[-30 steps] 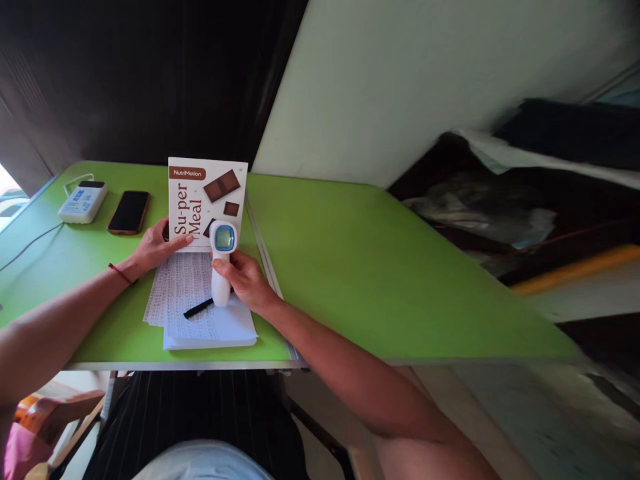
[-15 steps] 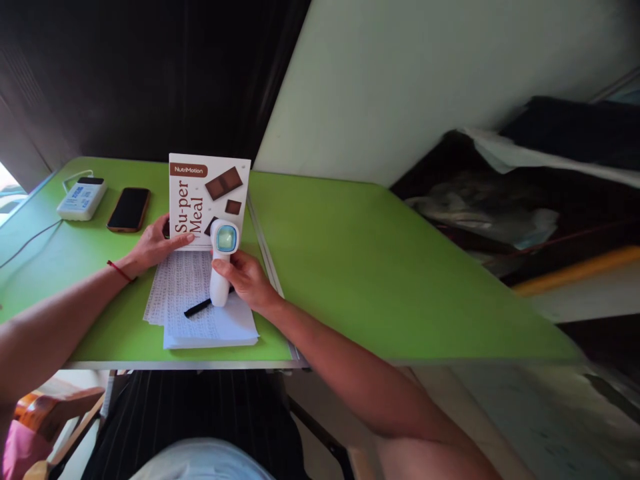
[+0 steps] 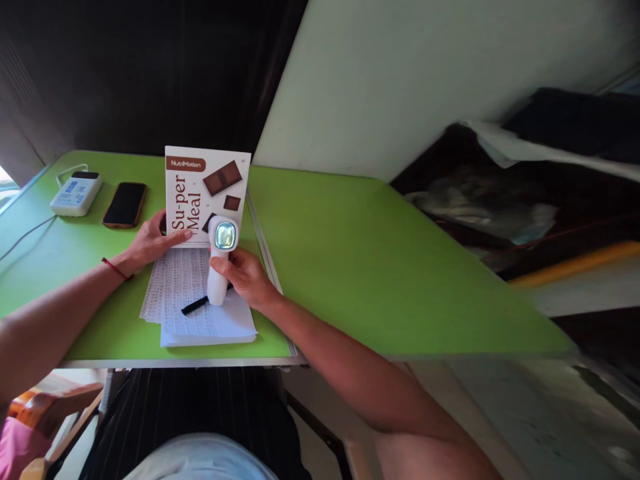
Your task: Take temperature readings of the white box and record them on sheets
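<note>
Left of frame centre: right grip [image 3: 247, 277] closed round upright thermometer [image 3: 221, 247], fronting box [image 3: 203, 190] lower right; left grip [image 3: 151, 239] clasps box's lower left.

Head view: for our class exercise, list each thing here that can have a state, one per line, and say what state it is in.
Left hand: gripping the box's lower edge
Su-per Meal box: upright, front facing the camera
Right hand: closed around the handle
White handheld device: held upright, screen bright, reading illegible
Phone: lying flat, screen dark
Black pen: lying on papers
Papers: stacked, unevenly aligned
</note>
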### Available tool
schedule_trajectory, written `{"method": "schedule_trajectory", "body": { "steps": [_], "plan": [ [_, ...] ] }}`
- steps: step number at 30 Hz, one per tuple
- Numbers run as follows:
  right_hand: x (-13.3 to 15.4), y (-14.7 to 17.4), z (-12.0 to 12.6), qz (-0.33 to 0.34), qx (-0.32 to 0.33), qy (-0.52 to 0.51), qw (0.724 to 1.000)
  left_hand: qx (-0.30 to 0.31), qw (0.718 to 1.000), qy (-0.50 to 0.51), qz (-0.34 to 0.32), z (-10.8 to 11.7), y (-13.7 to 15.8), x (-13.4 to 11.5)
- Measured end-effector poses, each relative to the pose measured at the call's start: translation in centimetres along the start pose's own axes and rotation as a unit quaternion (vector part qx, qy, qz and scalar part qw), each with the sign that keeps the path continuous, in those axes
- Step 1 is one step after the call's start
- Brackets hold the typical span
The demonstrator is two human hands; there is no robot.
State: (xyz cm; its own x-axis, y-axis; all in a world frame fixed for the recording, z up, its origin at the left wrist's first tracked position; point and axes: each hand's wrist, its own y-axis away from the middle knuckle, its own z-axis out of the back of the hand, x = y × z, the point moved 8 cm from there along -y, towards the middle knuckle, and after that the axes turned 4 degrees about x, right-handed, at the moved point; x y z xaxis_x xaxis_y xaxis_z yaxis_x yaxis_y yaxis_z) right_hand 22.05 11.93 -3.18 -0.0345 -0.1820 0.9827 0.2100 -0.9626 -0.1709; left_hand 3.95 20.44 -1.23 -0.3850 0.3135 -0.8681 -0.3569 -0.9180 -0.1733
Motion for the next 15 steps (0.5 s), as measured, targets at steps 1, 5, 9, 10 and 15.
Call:
{"method": "schedule_trajectory", "body": {
  "steps": [1,5,9,10,15],
  "plan": [
    [0.01,0.01,0.01,0.001,0.000,0.001,1.000,0.002,1.000,0.004,0.001,-0.03,0.00,0.01],
    [0.03,0.05,0.02,0.003,-0.001,-0.006,1.000,0.002,1.000,0.017,-0.002,-0.02,-0.03,0.02],
    [0.10,0.06,-0.05,0.001,0.001,-0.006,1.000,0.005,1.000,0.014,-0.005,-0.03,-0.07,-0.06],
    [0.13,0.06,-0.07,0.000,0.002,-0.006,1.000,0.005,1.000,0.011,-0.005,-0.01,-0.08,-0.08],
    [0.22,0.04,0.06,-0.003,0.000,-0.005,1.000,0.006,1.000,0.010,-0.007,0.01,-0.10,-0.14]
  ]
}}
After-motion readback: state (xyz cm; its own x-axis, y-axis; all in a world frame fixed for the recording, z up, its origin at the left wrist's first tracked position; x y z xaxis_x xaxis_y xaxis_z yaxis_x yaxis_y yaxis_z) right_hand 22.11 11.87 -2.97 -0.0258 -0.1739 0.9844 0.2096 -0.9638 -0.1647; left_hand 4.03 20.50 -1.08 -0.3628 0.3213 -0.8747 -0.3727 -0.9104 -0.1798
